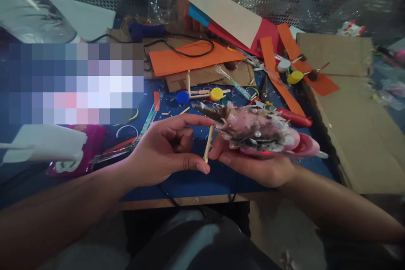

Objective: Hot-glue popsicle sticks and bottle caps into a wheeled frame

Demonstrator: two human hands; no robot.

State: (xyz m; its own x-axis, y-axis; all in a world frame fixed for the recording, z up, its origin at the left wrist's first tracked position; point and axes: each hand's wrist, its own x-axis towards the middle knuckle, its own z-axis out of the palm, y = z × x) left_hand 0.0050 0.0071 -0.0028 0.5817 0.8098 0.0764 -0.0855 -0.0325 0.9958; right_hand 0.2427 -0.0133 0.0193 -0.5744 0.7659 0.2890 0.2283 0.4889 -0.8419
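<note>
My left hand (171,147) pinches a short wooden stick (208,145) upright between thumb and forefinger, one fingertip at each end. In my right hand (262,168) lies a pink glue gun (262,130), crusted with dried, dirty glue. Its dark nozzle (209,112) points left, just above the upper end of the stick. A clear glue stick end (322,155) pokes out at the gun's back. Beyond my hands are a blue bottle cap (182,97) and a yellow bottle cap (217,93), with small wooden sticks beside them.
Orange paper (186,59) and cardboard (363,135) lie on the blue table (196,185). A purple-and-white power strip (76,152) with a white plug or adapter (47,143) sits left. Scissors with red handles (294,117) lie behind the glue gun. A black cable (177,46) crosses the back.
</note>
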